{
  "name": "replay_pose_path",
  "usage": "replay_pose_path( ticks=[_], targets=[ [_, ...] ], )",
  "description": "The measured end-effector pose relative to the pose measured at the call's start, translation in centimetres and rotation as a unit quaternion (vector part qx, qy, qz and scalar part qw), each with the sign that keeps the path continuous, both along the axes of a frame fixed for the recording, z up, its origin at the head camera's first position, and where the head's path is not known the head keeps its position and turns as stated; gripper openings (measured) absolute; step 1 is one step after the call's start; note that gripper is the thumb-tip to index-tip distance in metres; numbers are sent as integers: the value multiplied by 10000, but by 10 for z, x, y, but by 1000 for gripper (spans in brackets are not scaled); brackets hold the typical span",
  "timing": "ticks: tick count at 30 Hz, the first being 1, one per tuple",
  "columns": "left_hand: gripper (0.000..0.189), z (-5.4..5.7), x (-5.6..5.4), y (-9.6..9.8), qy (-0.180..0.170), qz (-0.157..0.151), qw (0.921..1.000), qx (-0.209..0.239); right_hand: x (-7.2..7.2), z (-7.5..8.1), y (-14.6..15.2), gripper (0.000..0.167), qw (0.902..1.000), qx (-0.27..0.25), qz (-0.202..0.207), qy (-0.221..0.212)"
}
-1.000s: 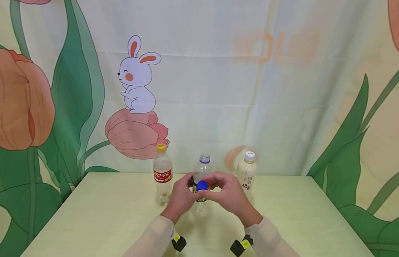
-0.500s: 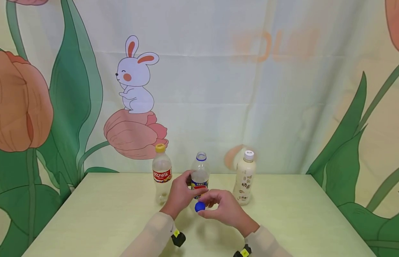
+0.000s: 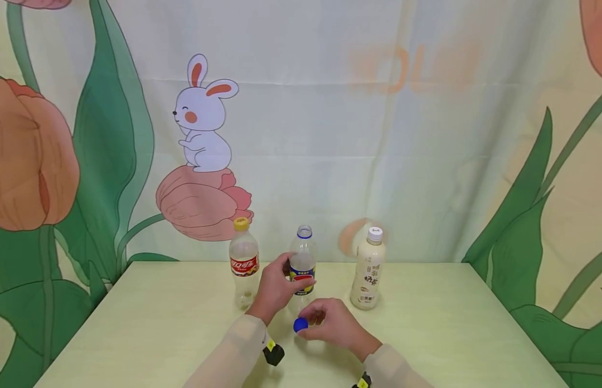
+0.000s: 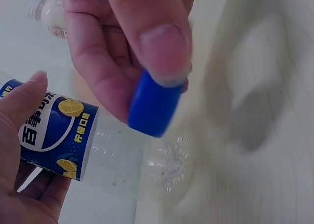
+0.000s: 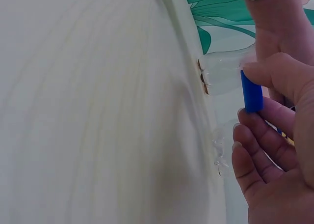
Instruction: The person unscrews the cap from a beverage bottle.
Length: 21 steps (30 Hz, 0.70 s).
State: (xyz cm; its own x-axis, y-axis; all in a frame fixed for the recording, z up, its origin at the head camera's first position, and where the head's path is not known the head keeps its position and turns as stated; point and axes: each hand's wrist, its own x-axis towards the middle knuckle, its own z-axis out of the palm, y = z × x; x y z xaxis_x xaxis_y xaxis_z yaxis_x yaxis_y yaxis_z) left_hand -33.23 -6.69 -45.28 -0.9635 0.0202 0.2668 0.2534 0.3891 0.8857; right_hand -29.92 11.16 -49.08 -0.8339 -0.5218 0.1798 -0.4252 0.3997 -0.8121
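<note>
My left hand (image 3: 276, 285) grips a clear plastic bottle (image 3: 304, 254) around its blue lemon-pictured label (image 4: 59, 130). The bottle stands upright with a bare, uncapped mouth. Nearer to me and low over the table, my right hand (image 3: 336, 324) pinches a blue bottle cap (image 3: 301, 325) between thumb and index finger. The right wrist view shows that cap (image 5: 252, 91) held on edge, with the other fingers loosely bent beneath. In the left wrist view, the right hand (image 4: 147, 32) and cap partly cover the bottle's lower part.
Left of the held bottle stands a red-labelled bottle (image 3: 244, 265) with a yellow cap. A cream milk-tea bottle (image 3: 368, 275) with a white cap stands to the right. The pale table (image 3: 441, 323) ends at a printed curtain (image 3: 301, 108) behind.
My right hand has carried the blue cap down and toward me, away from the bottle. My left hand stays around the bottle, whose label now shows more fully.
</note>
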Motion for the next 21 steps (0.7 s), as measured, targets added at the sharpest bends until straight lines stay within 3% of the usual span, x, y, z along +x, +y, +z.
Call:
replay_pose_path(
  ticks=[12,21],
  targets=[
    [65,-1,-4,3,-14,92,9999,-62,-7,-12,-8,23,9986,486,171,135],
    [65,-3,-6,4,-66,76,9999,-45,-12,-13,-7,24,9961,837,151,-236]
  ],
)
